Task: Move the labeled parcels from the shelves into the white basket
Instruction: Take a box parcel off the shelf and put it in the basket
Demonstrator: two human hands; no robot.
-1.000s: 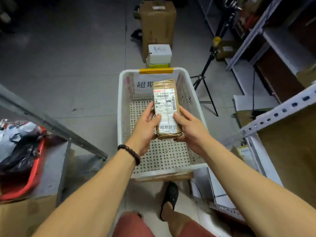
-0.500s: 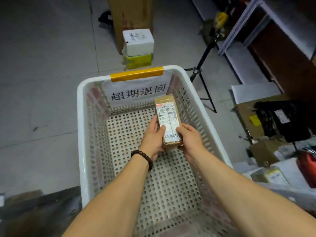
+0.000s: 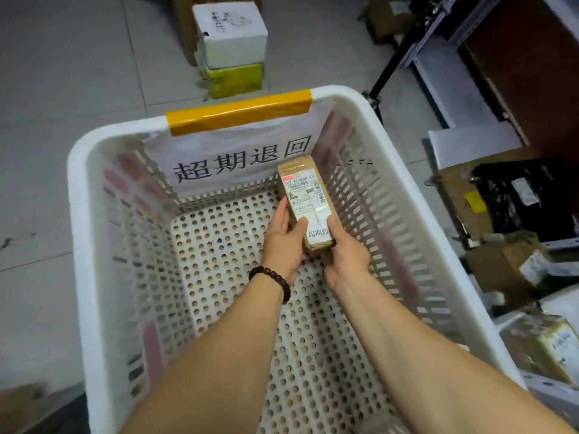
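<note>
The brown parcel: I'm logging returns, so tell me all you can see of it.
The parcel is a long, narrow, taped brown cardboard box with a white barcode label and red strip on top. It is held label up inside the white basket, near the far right corner. The left hand and right hand grip its near end, thumbs on the label. Whether it touches the basket floor is unclear.

Beaded bracelet (image 3: 275,276), worn at the wrist
Dark, round, glossy beads ring the wrist behind the left hand (image 3: 283,242); the left forearm (image 3: 219,355) and right forearm (image 3: 407,339) are uncovered.
</note>
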